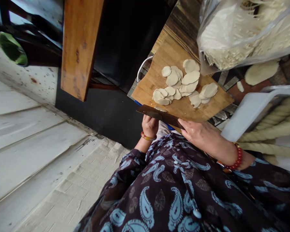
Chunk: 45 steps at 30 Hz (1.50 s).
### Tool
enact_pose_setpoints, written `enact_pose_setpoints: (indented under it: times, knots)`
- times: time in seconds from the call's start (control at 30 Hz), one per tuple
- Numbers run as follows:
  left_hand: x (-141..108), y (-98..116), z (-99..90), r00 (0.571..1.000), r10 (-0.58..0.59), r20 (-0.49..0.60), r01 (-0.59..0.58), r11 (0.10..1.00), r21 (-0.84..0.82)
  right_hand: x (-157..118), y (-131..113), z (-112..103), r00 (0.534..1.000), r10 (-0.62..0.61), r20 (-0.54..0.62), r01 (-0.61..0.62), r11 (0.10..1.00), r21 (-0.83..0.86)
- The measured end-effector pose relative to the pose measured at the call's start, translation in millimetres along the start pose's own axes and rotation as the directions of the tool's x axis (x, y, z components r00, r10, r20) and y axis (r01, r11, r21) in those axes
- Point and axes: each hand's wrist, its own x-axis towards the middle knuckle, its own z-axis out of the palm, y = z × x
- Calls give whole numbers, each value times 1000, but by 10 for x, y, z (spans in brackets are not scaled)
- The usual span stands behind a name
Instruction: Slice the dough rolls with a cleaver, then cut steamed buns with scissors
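steel cleaver [159, 115] held flat across both hands, dough round [160, 109] on blade. left hand [149, 126]: fingers curled at blade edge. right hand [198, 135]: fingers spread on blade end. more rounds [181, 85] heaped on wooden board [147, 85], just ahead.

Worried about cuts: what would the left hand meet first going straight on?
Likely the flat dark steel cleaver blade, right at the fingertips of the left hand, though depth is hard to judge here.

Left hand [149, 126] and right hand [199, 134] seem curled.
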Motion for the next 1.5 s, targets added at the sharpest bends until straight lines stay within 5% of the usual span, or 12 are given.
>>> enact_pose_setpoints:
  times: [0.93,1.23,1.5]
  knots:
    - [101,35,-71,995,-18,96,15,999,36,283,-72,68,1000,8,-1,-8,1000,-14]
    - [67,40,-45,997,-33,67,32,999,22,74,250,329,985,-34,-172,42,998,45]
    - [60,77,-31,999,-42,24,41,998,38,-18,233,217,958,-44,-284,77,991,106]
